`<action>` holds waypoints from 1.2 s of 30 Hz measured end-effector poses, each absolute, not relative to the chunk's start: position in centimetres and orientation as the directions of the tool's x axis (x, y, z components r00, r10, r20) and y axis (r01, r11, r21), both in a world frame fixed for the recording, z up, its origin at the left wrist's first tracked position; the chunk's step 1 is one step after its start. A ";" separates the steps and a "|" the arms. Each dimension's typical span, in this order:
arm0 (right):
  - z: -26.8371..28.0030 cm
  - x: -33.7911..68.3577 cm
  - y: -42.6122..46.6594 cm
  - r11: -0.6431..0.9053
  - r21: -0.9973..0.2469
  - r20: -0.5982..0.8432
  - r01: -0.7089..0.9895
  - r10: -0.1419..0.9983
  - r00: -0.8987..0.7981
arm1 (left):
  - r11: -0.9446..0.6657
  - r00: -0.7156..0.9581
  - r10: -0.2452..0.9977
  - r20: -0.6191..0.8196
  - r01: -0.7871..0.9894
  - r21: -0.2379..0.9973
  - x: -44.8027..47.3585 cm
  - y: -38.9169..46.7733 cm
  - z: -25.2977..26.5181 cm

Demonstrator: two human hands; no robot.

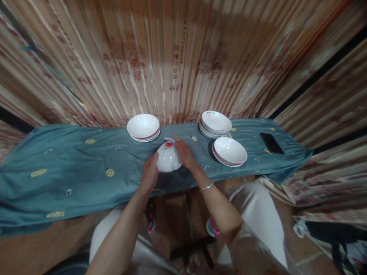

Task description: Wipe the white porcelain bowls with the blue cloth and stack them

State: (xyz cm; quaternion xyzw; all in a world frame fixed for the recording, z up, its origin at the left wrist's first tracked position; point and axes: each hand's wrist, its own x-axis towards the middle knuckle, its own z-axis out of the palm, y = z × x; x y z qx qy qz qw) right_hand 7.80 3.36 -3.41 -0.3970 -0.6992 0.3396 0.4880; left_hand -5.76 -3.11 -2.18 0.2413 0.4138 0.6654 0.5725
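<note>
A white bowl with a red flower mark [168, 157] is tilted on its side just above the teal cloth [71, 168]. My left hand [149, 173] grips its near left edge. My right hand [185, 153] holds its right side, and a small pale cloth [169, 139] shows at the bowl's far edge by the fingers. A silver bracelet is on my right wrist.
A stack of white bowls [143, 128] stands behind the held bowl to the left. Two more stacks [215, 124] [229, 152] sit to the right. A black phone [271, 143] lies near the cloth's right end. Striped curtains hang behind.
</note>
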 end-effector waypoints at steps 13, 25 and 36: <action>-6.4 7.5 3.5 0.300 -0.944 0.290 0.135 0.953 -0.086 | 0.027 -0.289 0.908 -0.304 -0.683 0.730 -6.4 -2.2 -2.7; -7.9 5.1 -0.9 0.212 -0.968 0.223 0.133 0.972 0.075 | 0.130 -0.128 0.930 -0.344 -0.761 0.636 -6.6 -2.1 -2.3; -8.6 2.4 -5.1 0.061 -0.941 0.084 0.334 0.995 0.057 | 0.091 -0.144 0.910 -0.390 -0.846 0.525 -5.9 -2.1 -1.3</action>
